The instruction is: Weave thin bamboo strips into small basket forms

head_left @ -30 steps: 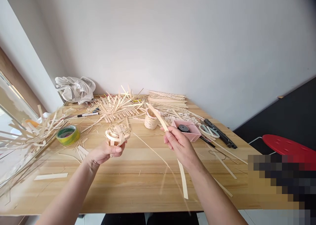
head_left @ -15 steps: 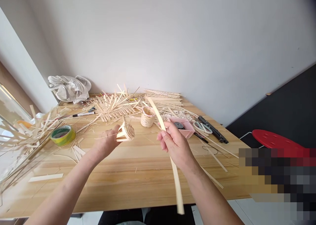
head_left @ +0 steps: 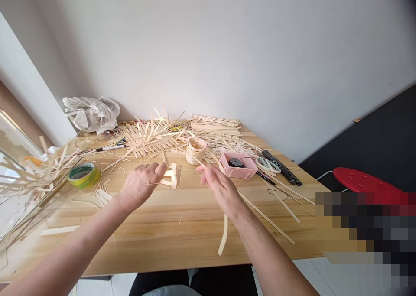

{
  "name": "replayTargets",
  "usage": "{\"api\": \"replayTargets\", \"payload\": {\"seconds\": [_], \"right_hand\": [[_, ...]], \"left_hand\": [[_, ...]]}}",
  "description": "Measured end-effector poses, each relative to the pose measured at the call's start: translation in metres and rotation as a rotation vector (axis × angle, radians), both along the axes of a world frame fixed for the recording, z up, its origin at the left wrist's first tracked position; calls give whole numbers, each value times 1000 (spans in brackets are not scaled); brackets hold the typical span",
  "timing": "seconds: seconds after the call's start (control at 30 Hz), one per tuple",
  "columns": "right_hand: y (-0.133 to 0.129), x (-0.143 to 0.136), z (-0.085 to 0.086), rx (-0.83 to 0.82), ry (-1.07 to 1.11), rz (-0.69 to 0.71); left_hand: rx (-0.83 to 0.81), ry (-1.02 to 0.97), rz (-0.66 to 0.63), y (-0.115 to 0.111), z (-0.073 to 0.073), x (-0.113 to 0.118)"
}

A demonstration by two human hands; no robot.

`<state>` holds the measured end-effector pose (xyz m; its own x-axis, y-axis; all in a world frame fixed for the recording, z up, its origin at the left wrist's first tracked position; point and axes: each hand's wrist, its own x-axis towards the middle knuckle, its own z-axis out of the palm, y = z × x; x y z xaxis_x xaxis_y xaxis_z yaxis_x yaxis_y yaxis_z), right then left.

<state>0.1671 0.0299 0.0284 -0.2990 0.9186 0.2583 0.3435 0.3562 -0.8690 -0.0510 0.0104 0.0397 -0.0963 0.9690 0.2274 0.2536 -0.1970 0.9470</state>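
Note:
My left hand (head_left: pixel 143 184) is closed around a small woven bamboo piece (head_left: pixel 175 176), whose round woven end points right, towards my other hand. Between the thumb and fingers of my right hand (head_left: pixel 218 187) is a flat bamboo strip (head_left: pixel 223 237); its lower end hangs below the palm, and its other end reaches up and left near the cup. A small woven cup (head_left: pixel 195 151) stands upright on the table just beyond my hands. The fingertips of my left hand are partly hidden behind the hand itself.
The wooden table (head_left: pixel 156 244) holds piled bamboo strips (head_left: pixel 149 135), green-yellow tape (head_left: pixel 83 175), a marker (head_left: pixel 111 148), a pink basket (head_left: pixel 238 170) with a black spool, white-handled scissors (head_left: pixel 268 165) and a black tool (head_left: pixel 282 168). A red seat (head_left: pixel 364 185) is at the right.
My left hand has turned, swinging the woven piece's round end to the right. My right hand has moved slightly left, and the strip has tilted, its upper end now lower.

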Motion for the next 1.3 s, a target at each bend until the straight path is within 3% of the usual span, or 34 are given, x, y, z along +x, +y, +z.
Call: {"api": "replayTargets", "payload": {"seconds": [0.2,0.33,0.5,0.63,0.73,0.93,1.17,1.3], "right_hand": [[-7,1,4,25,31,3],[-15,6,5,61,21,105],[-15,19,3,50,-112,188],[-9,32,10,101,-191,168],[-6,36,23,145,-276,232],[-4,25,31,149,-294,329],[1,13,12,83,-255,354],[-2,10,14,154,-313,331]], "left_hand": [[-39,46,158,12,-13,2],[-118,-155,25,14,-18,9],[-331,-401,-193,6,-20,11],[-410,-596,-266,4,-22,9],[-441,-709,-313,4,-22,10],[-479,-805,-438,-1,-22,15],[-471,-786,-465,-6,-20,20],[-423,-728,-367,-6,-20,24]]}}
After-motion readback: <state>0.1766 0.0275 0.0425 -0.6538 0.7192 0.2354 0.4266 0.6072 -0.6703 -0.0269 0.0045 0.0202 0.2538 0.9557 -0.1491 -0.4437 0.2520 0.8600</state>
